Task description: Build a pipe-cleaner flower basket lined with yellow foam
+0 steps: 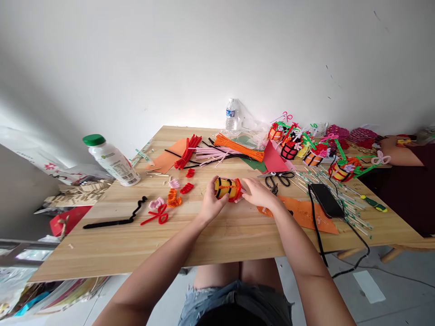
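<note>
A small yellow basket (223, 187) with black bands and a fuzzy red-orange rim lies on its side between my hands. My left hand (213, 203) is wrapped round its body. My right hand (260, 194) has its fingers closed at the rim, where a bit of pink pipe cleaner shows; the fingertips are partly hidden. To the left lie orange pipe-cleaner coils (174, 198), a red pipe-cleaner bow (159, 216), a pink curl (156, 203), small red coils (187, 188) and a half-crimped black pipe cleaner (113, 223).
Pipe-cleaner bundles, red (186, 154) and orange (239, 147), lie behind. Black scissors (280, 179), a phone (327, 200), a screwdriver (374, 203) and several flower baskets (313, 156) stand right. A white bottle (113, 160) is left. Another person's arm (396, 151) reaches in far right.
</note>
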A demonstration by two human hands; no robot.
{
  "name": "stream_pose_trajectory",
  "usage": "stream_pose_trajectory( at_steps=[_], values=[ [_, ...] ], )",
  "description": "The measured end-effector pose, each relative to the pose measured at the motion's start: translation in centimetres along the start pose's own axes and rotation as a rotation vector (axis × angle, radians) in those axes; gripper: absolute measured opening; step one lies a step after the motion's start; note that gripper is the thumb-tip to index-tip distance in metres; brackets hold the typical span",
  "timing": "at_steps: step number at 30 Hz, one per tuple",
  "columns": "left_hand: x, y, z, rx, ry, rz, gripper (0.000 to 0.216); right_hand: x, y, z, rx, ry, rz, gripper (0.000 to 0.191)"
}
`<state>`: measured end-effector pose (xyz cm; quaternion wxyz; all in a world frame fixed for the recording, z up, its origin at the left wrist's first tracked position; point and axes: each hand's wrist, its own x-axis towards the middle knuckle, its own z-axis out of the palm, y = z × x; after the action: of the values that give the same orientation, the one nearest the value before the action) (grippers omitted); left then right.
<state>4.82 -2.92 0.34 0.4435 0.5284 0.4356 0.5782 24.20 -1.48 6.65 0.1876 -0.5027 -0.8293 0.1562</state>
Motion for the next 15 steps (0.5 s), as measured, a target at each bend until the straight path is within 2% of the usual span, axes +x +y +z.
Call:
stream_pose_trajectory(
  at_steps=[3, 12, 15],
  values=[
    [0.1, -0.1, -0.1, -0.023, -0.004, -0.007, 0.080, 1.2, -0.2, 1.0, 0.135, -0.080, 0.011, 0.047],
    [0.2, 0.6, -0.4, -0.155, -0.065, -0.080, 0.085, -0.2, 0.9, 1.7, 0.307, 0.161, -0.069, 0.038],
    [0.1, 1.1, -0.4, -0.206, -0.101, -0.083, 0.087, -0.4, 1.0, 1.7, 0.294, 0.214, -0.115, 0.038]
  ],
)
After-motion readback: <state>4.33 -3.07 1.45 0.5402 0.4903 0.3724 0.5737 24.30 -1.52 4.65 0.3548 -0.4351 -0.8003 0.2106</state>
